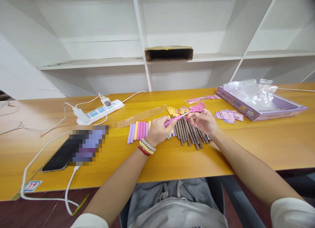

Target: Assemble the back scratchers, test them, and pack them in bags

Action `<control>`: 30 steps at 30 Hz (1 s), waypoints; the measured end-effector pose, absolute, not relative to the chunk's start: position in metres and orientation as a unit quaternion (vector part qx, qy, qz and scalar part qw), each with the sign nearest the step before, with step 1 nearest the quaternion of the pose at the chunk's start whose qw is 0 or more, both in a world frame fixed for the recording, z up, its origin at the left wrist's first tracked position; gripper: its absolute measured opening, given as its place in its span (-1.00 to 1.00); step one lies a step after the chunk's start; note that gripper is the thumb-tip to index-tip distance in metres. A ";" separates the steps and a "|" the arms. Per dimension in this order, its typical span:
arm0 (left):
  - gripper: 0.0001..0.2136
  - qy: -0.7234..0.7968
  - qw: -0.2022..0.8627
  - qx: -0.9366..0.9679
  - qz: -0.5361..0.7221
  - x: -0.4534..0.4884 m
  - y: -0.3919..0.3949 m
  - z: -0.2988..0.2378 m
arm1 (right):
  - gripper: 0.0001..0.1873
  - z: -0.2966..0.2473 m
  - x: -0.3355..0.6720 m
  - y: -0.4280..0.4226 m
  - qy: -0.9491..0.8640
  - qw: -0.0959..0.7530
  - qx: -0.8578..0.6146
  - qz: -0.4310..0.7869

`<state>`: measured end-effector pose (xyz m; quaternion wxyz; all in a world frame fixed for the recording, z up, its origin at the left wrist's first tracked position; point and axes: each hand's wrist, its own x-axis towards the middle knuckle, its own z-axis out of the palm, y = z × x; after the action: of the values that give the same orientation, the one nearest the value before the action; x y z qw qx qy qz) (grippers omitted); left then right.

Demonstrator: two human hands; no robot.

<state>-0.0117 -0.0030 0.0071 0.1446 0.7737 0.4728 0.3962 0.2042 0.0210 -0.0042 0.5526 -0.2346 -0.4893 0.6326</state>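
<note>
My left hand [158,130] is closed on the pink handle of a back scratcher [183,114] with a pink claw head. My right hand [203,121] pinches the same scratcher nearer its head. Both hands hover over a row of metal-shafted scratchers [190,133] with yellow and pink claw heads lying on the yellow table [270,142]. To the left of my left hand lies a row of pastel handle sleeves [138,131], purple, yellow and pink.
A clear plastic sleeve [140,116] lies behind the handle sleeves. A white power strip [100,110] with chargers and cables is at the left, and a phone [73,149] lies near the front edge. A purple box with plastic bags [258,101] and small pink cards [228,115] sit at the right.
</note>
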 end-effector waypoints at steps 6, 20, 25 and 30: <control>-0.77 0.401 0.347 0.729 0.432 0.000 -0.009 -0.004 | -0.72 -0.019 0.183 0.017 -0.530 0.513 -0.252 0.627; -0.60 0.438 0.391 0.612 0.530 -0.018 0.021 -0.010 | -0.58 -0.003 0.207 0.033 -0.619 0.226 -0.336 0.673; -0.74 0.470 0.391 0.603 0.513 -0.028 0.031 -0.011 | -0.50 -0.005 0.215 0.025 -0.639 0.175 -0.273 0.697; -0.70 0.458 0.413 0.500 0.608 -0.036 0.037 -0.009 | -0.54 -0.007 0.219 0.031 -0.513 0.414 -0.223 0.718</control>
<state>-0.0360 0.0370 -0.0089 0.4132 0.5002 0.4583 0.6075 0.2188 0.0306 -0.0069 0.4140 -0.2235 -0.5131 0.7179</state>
